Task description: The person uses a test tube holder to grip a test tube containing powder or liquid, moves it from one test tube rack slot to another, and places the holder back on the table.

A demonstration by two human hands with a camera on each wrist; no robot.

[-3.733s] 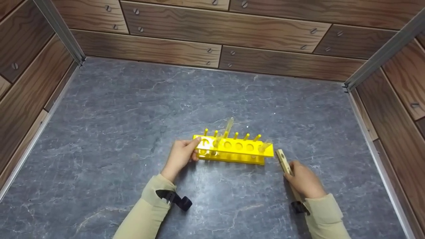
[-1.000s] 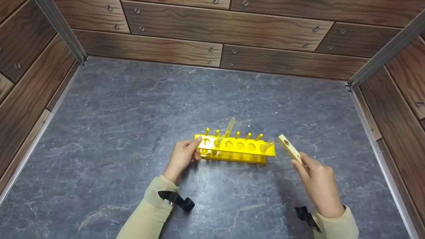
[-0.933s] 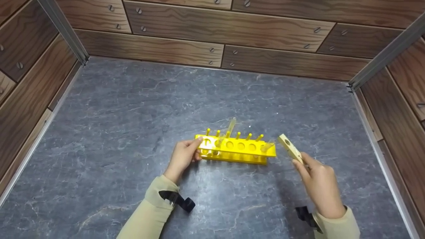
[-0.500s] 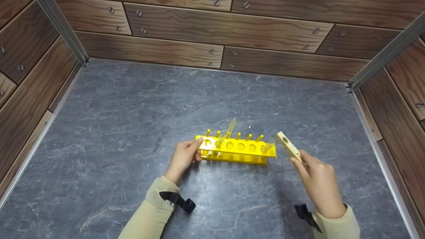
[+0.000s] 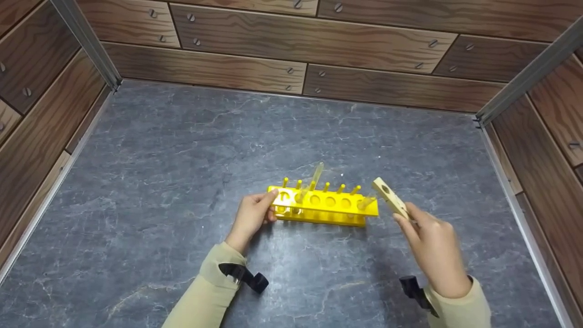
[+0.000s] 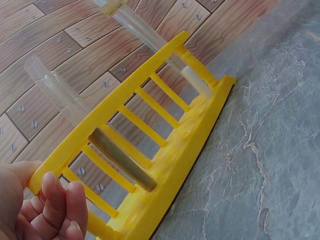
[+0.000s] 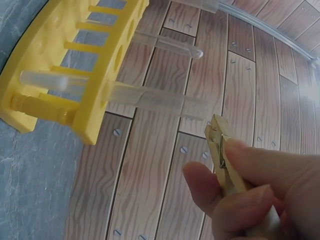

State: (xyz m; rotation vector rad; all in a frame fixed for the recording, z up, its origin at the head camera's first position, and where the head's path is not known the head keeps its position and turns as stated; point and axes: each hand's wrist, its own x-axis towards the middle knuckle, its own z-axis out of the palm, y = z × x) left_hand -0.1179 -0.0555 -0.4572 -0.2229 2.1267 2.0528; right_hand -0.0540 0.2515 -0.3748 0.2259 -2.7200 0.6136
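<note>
A yellow test tube rack (image 5: 323,202) stands on the grey tabletop. My left hand (image 5: 250,214) grips its left end, thumb on the top bar. A clear test tube with whitish contents (image 6: 196,81) stands in the hole at the rack's right end. Another tube, holding dark contents (image 6: 122,160), sits near the left end. One more clear tube (image 7: 172,45) shows its rounded end outward. My right hand (image 5: 432,248) pinches a wooden test tube clamp (image 5: 390,198). Its tip lies close to the right tube's mouth (image 7: 197,107); whether they touch, I cannot tell.
Several yellow pegs (image 5: 327,187) rise along the rack's back. Wood-patterned walls (image 5: 246,68) with metal corner strips enclose the tabletop (image 5: 205,136) at the back and both sides. A small white speck (image 5: 342,175) lies behind the rack.
My right hand first lifted and turned the clamp, then brought its tip left and slightly up toward the right end tube. My left hand keeps its grip on the rack.
</note>
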